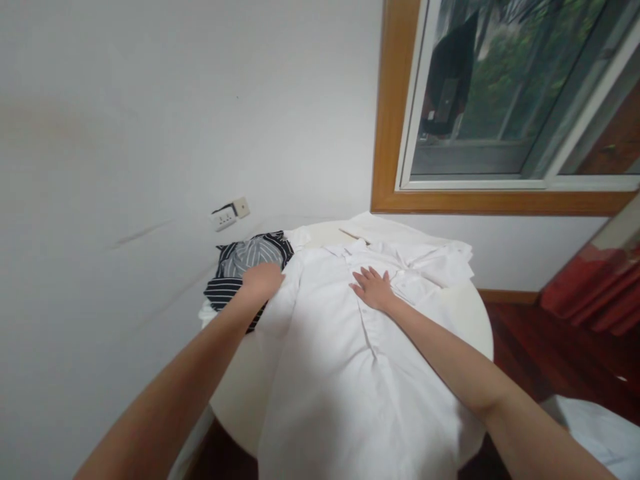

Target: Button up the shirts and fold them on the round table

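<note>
A white button-up shirt (330,340) lies spread over a round cream table (477,320), its collar towards the wall and its lower part hanging over the near edge. My right hand (373,288) rests flat on the shirt's upper front beside the button line, fingers spread. At the shirt's left sleeve edge, my left hand (263,280) is closed, with the cloth at its fingertips, which are mostly hidden. Just behind and beneath that hand sits a folded pile of black-and-white striped clothing (227,293) with a grey striped piece on top.
A white wall with a power socket (223,218) borders the table's far left side. The wood-framed window (390,200) is at the upper right. A red curtain (595,293) hangs at the right, and something white (600,430) lies low at the right.
</note>
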Demonstrator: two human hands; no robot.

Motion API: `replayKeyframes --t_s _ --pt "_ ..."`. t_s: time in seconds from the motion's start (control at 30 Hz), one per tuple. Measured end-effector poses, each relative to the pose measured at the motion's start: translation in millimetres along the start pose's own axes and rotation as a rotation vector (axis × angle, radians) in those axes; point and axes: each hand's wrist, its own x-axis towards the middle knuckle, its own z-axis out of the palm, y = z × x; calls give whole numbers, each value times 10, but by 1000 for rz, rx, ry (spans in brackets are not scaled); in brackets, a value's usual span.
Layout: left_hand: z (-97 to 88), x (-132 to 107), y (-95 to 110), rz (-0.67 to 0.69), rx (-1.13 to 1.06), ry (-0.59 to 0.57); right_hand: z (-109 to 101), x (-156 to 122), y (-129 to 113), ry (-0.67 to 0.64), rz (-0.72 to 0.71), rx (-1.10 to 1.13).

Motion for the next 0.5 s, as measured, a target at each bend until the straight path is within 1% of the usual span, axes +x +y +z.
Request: replayKeyframes --t_s 0.03,0.1,0.23,0.3,0.4,0.5 --pt "1 -27 -82 -4 8 -70 3 12 4 -2 3 -6" --pt "31 -77 -169 12 6 -182 10 23 5 -5 4 -17" --pt "113 -147 -177 134 -60 -371 10 18 3 -14 -10 -37" --pt "143 -179 -181 165 -75 -422 5 13 7 -7 -15 -43" --pt "179 -250 -217 114 -67 -484 3 11 15 9 -13 -38" --pt "202 -342 -244 83 -87 -512 9 9 24 15 -17 -26"
